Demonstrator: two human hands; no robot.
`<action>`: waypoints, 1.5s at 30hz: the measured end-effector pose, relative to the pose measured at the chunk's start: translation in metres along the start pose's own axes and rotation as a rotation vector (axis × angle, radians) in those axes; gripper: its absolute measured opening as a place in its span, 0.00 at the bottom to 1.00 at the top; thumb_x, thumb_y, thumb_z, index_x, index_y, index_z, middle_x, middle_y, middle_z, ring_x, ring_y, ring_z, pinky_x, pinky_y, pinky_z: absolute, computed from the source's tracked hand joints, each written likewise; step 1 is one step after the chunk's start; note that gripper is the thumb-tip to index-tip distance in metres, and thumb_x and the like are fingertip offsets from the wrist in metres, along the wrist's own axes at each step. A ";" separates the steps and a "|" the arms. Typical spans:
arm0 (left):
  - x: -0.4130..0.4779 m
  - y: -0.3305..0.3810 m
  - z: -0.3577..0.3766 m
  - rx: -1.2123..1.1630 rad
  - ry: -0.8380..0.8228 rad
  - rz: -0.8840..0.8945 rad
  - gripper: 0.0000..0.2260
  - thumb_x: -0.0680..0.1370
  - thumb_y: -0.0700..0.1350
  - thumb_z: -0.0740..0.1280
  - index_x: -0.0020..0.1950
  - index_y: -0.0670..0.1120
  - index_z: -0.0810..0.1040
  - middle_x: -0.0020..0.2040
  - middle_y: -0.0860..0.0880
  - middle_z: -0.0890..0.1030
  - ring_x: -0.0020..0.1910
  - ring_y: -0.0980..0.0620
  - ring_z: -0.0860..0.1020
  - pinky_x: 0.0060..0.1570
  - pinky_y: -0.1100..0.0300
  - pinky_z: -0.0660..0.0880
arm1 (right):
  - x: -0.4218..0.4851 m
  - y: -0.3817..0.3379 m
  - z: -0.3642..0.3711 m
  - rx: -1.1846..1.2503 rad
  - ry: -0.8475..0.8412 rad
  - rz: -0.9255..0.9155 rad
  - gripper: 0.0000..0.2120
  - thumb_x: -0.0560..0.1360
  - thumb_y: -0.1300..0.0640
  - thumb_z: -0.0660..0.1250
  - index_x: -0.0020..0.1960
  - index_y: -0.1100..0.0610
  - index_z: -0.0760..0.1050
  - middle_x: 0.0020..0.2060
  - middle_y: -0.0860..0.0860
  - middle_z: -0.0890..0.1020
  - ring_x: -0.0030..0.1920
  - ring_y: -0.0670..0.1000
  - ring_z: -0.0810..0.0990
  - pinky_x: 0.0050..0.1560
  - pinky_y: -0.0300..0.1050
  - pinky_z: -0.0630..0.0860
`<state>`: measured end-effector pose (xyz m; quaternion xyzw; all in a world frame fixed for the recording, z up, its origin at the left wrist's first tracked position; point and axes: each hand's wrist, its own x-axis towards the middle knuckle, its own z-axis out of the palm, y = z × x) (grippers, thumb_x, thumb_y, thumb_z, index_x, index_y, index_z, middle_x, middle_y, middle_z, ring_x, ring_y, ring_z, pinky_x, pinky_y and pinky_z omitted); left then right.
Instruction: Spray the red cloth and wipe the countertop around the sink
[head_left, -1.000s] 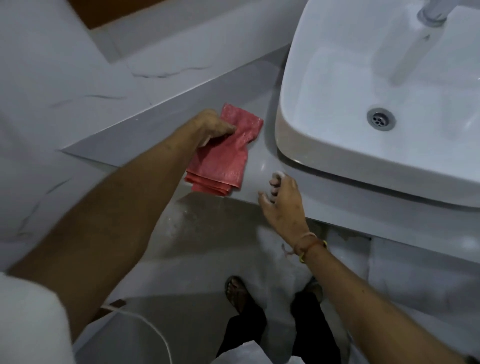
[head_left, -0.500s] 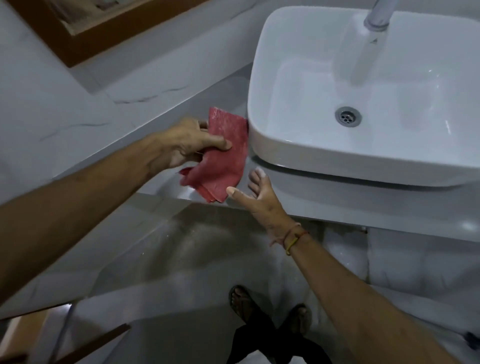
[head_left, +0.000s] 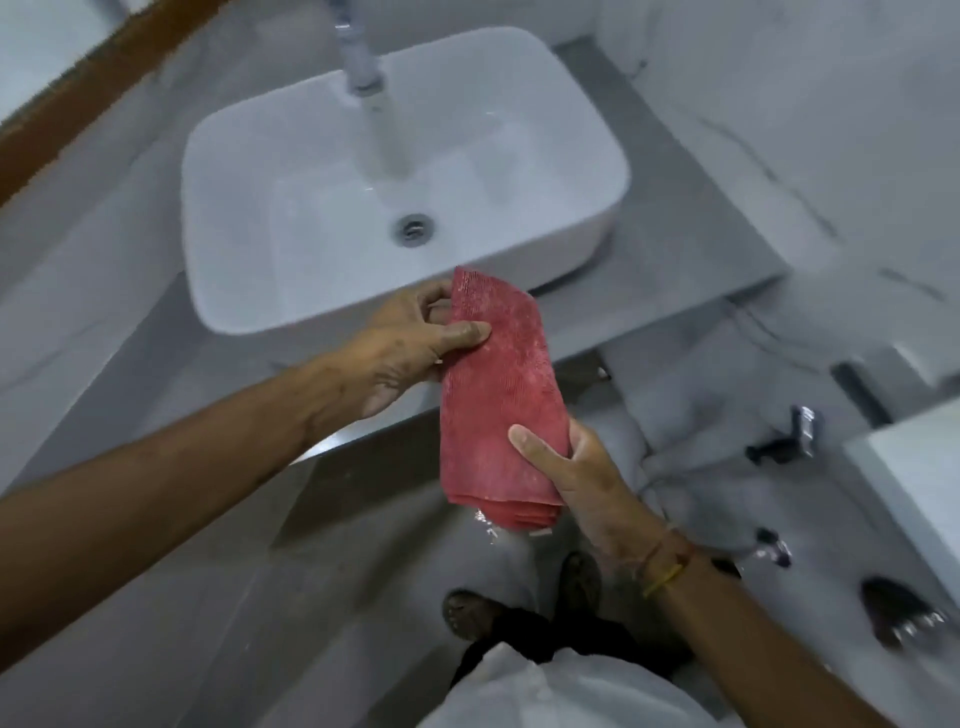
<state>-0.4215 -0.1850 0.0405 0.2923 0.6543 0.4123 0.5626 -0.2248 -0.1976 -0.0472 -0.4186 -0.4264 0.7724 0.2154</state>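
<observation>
The sink (head_left: 519, 249) is set on the countertop (head_left: 675, 291), under the faucet (head_left: 363, 67). The cloth (head_left: 498, 405) is held before the sink, over the countertop's front edge.

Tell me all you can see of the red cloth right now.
The red cloth is folded into a long, layered strip of textured woven-looking fabric, its stacked edges showing at the bottom. It is held up off the countertop, in front of the sink. The left hand pinches its upper part; the right hand grips its lower part, thumb across the front.

red cloth (head_left: 496, 400) lifted off the countertop (head_left: 649, 306), right hand (head_left: 582, 467) now gripping its lower end
</observation>
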 end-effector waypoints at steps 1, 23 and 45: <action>0.009 0.006 0.023 0.026 -0.045 0.008 0.16 0.72 0.39 0.72 0.58 0.48 0.77 0.48 0.50 0.84 0.46 0.52 0.84 0.37 0.59 0.81 | -0.012 -0.004 -0.017 0.037 0.051 -0.010 0.23 0.63 0.42 0.75 0.55 0.48 0.77 0.51 0.50 0.85 0.50 0.51 0.85 0.43 0.44 0.82; 0.072 0.033 0.494 0.759 -0.705 0.207 0.18 0.73 0.43 0.71 0.61 0.40 0.75 0.51 0.45 0.81 0.44 0.50 0.81 0.34 0.66 0.78 | -0.179 -0.052 -0.286 0.175 1.010 -0.065 0.18 0.76 0.58 0.66 0.64 0.61 0.69 0.57 0.59 0.81 0.54 0.60 0.81 0.56 0.59 0.79; 0.073 0.050 0.496 1.620 -0.706 1.017 0.19 0.77 0.54 0.59 0.61 0.41 0.70 0.59 0.40 0.76 0.57 0.39 0.77 0.49 0.51 0.74 | -0.169 -0.094 -0.279 -0.645 1.242 0.415 0.24 0.78 0.47 0.57 0.65 0.64 0.63 0.62 0.62 0.71 0.61 0.62 0.72 0.60 0.55 0.72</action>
